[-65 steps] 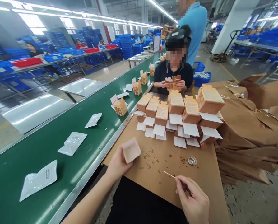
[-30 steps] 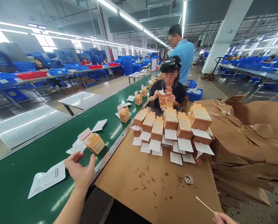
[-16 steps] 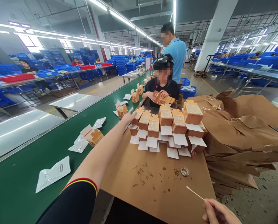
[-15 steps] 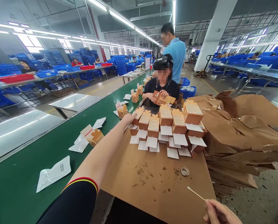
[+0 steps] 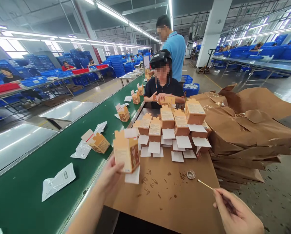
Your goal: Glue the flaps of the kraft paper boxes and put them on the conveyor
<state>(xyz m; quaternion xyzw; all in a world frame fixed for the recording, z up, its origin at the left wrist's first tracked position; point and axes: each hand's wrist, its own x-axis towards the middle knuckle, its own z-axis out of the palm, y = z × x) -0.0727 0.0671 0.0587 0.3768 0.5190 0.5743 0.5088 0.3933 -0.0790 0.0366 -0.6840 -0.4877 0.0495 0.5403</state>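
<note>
My left hand (image 5: 111, 174) grips an orange and tan cardboard box (image 5: 126, 152) by its lower left side, in the air over the near left of the table. White flaps stick out at the box's top and bottom. Between the thumb and fingers of my right hand (image 5: 229, 206) is a cotton swab (image 5: 205, 184), its white tip pointing up and left. Just beyond that tip lies a small clear round dish (image 5: 190, 175) on the brown tabletop (image 5: 165, 198). Several similar boxes (image 5: 155, 128) stand stacked at the far side of the table, white flaps hanging towards me.
A green conveyor belt (image 5: 25, 182) runs along the left, carrying silver pouches (image 5: 59, 180) and open boxes (image 5: 99, 142). Crumpled brown paper (image 5: 245, 136) is heaped at right. Across the table a co-worker (image 5: 163, 81) handles a carton; another person (image 5: 173, 45) stands behind.
My left hand has come back from the stack with a box in it. My right hand, still with the swab, shows more fully. The co-worker's carton has shifted in their hands.
</note>
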